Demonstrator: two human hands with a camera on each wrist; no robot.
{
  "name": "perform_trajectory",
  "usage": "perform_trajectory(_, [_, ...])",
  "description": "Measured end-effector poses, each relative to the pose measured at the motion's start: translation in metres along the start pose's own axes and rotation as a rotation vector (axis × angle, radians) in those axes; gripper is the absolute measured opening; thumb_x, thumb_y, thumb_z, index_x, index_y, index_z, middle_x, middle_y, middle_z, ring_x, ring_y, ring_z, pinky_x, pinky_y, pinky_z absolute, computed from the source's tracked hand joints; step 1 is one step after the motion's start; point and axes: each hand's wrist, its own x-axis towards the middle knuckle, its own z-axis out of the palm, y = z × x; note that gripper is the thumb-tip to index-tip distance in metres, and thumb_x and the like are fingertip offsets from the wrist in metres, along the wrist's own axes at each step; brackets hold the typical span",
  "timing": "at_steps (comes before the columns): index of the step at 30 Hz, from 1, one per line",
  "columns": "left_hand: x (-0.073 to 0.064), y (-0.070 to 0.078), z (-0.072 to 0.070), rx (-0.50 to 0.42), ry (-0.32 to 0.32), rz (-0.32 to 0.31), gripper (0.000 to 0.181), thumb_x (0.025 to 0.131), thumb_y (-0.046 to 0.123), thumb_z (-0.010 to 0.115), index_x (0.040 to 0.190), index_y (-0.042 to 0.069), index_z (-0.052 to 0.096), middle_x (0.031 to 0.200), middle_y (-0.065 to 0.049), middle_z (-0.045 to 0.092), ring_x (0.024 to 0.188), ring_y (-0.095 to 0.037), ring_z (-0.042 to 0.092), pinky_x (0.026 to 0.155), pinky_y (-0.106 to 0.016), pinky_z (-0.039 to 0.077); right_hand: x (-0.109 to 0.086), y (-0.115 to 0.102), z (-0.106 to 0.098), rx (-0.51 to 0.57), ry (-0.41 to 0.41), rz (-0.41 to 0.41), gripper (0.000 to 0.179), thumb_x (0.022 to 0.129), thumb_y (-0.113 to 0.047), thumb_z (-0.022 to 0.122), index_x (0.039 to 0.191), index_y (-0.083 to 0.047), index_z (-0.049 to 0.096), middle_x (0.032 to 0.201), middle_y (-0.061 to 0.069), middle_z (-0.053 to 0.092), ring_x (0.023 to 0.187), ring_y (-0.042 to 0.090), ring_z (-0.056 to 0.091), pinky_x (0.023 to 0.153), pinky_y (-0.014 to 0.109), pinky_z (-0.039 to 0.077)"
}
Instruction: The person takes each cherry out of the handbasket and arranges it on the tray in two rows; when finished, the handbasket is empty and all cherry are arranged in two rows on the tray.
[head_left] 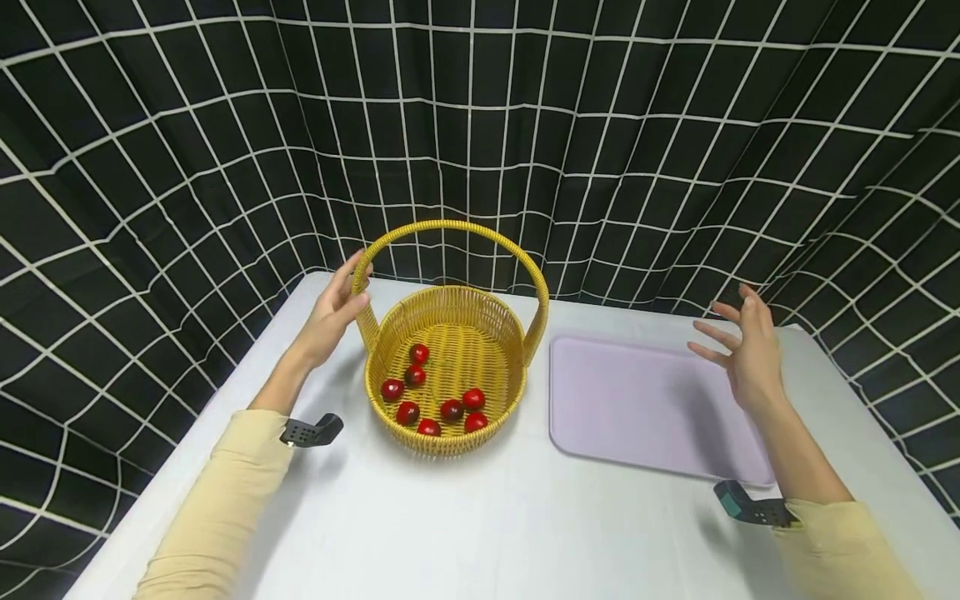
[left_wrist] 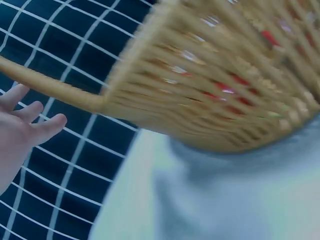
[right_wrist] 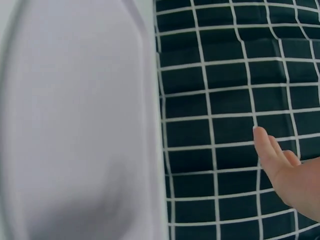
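A yellow woven basket (head_left: 447,440) with a tall arched handle (head_left: 450,225) stands on the white table. Several dark red cherries (head_left: 452,410) lie inside it, mostly toward its left and near side; through the weave, red patches show in the left wrist view. My left hand (head_left: 330,317) is at the left side of the handle, its fingers reaching behind and its thumb in front, fairly straight. Whether it touches the handle I cannot tell. Over the right part of a pale purple tray (head_left: 630,404), my right hand (head_left: 753,358) hovers with spread fingers, holding nothing.
The tray lies flat to the right of the basket on the white table (head_left: 480,533). Black cloth (head_left: 495,150) with a white grid hangs behind and at both sides. A small dark device (head_left: 311,432) is worn on each wrist.
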Motion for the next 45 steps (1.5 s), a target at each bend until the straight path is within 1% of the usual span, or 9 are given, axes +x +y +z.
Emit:
perform_trajectory(5, [-0.006, -0.020, 0.009, -0.015, 0.015, -0.089, 0.061, 0.095, 0.012, 0.052, 0.149, 0.006, 0.026, 0.152, -0.018, 0.025, 0.139, -0.035, 0.022, 0.111, -0.052, 0.019, -0.012, 0.015, 0.008, 0.007, -0.036, 0.050, 0.052, 0.103, -0.037, 0.036, 0.148, -0.015, 0.022, 0.124, 0.002, 0.043, 0.094, 0.013, 0.065, 0.069, 0.032, 0.056])
perform_trajectory(9, [-0.008, -0.032, 0.014, -0.035, 0.042, -0.156, 0.057, 0.093, 0.010, 0.057, 0.144, 0.002, 0.033, 0.149, -0.023, 0.029, 0.137, -0.038, 0.023, 0.110, -0.053, 0.020, -0.020, 0.021, 0.014, 0.115, -0.117, 0.099, 0.048, 0.102, -0.039, 0.036, 0.143, -0.013, 0.029, 0.125, 0.004, 0.047, 0.100, 0.019, 0.065, 0.075, 0.037, 0.055])
perform_trajectory(15, [-0.013, -0.047, 0.021, -0.035, 0.054, -0.266, 0.054, 0.094, 0.016, 0.059, 0.142, 0.002, 0.038, 0.139, -0.024, 0.042, 0.125, -0.033, 0.041, 0.108, -0.048, 0.027, -0.026, 0.033, 0.024, 0.242, -0.256, 0.158, 0.046, 0.104, -0.038, 0.030, 0.138, -0.007, 0.035, 0.122, 0.009, 0.056, 0.105, 0.026, 0.063, 0.082, 0.040, 0.053])
perform_trajectory(20, [-0.017, -0.055, 0.024, -0.078, 0.057, -0.321, 0.053, 0.095, 0.016, 0.059, 0.143, 0.005, 0.038, 0.139, -0.022, 0.043, 0.122, -0.031, 0.045, 0.105, -0.045, 0.033, -0.030, 0.047, 0.038, 0.262, -0.329, 0.218, 0.046, 0.104, -0.039, 0.028, 0.133, -0.007, 0.043, 0.121, 0.012, 0.056, 0.106, 0.028, 0.062, 0.086, 0.043, 0.051])
perform_trajectory(28, [-0.019, -0.065, 0.029, -0.135, 0.054, -0.337, 0.054, 0.096, 0.017, 0.055, 0.145, 0.005, 0.035, 0.146, -0.020, 0.036, 0.128, -0.033, 0.039, 0.106, -0.046, 0.032, -0.034, 0.057, 0.066, 0.168, -0.401, 0.301, 0.052, 0.104, -0.042, 0.025, 0.136, -0.005, 0.041, 0.122, 0.010, 0.057, 0.107, 0.026, 0.061, 0.086, 0.044, 0.051])
perform_trajectory(33, [-0.020, -0.068, 0.032, -0.169, 0.080, -0.364, 0.054, 0.097, 0.022, 0.055, 0.146, 0.010, 0.035, 0.147, -0.016, 0.035, 0.128, -0.032, 0.040, 0.103, -0.043, 0.037, -0.034, 0.058, 0.091, 0.140, -0.526, 0.334, 0.048, 0.105, -0.040, 0.020, 0.134, -0.009, 0.044, 0.123, 0.008, 0.056, 0.108, 0.026, 0.060, 0.087, 0.044, 0.051])
perform_trajectory(36, [-0.021, -0.068, 0.033, -0.188, 0.093, -0.378, 0.053, 0.097, 0.022, 0.054, 0.146, 0.012, 0.035, 0.146, -0.015, 0.036, 0.126, -0.032, 0.041, 0.100, -0.040, 0.041, -0.035, 0.055, 0.108, 0.136, -0.593, 0.345, 0.053, 0.105, -0.041, 0.021, 0.137, -0.003, 0.041, 0.123, 0.010, 0.056, 0.109, 0.027, 0.059, 0.087, 0.045, 0.051])
perform_trajectory(40, [-0.022, -0.068, 0.033, -0.202, 0.089, -0.363, 0.054, 0.097, 0.021, 0.053, 0.146, 0.010, 0.034, 0.146, -0.016, 0.034, 0.127, -0.034, 0.040, 0.100, -0.040, 0.041, -0.034, 0.051, 0.131, 0.098, -0.636, 0.355, 0.063, 0.104, -0.042, 0.026, 0.141, 0.009, 0.030, 0.126, 0.019, 0.053, 0.109, 0.030, 0.058, 0.086, 0.047, 0.051])
perform_trajectory(45, [-0.021, -0.069, 0.034, -0.209, 0.081, -0.357, 0.054, 0.097, 0.021, 0.054, 0.146, 0.010, 0.034, 0.147, -0.015, 0.033, 0.128, -0.033, 0.038, 0.103, -0.044, 0.037, -0.031, 0.048, 0.158, 0.015, -0.668, 0.383, 0.060, 0.105, -0.038, 0.027, 0.140, 0.010, 0.032, 0.132, 0.030, 0.046, 0.110, 0.033, 0.057, 0.086, 0.049, 0.050])
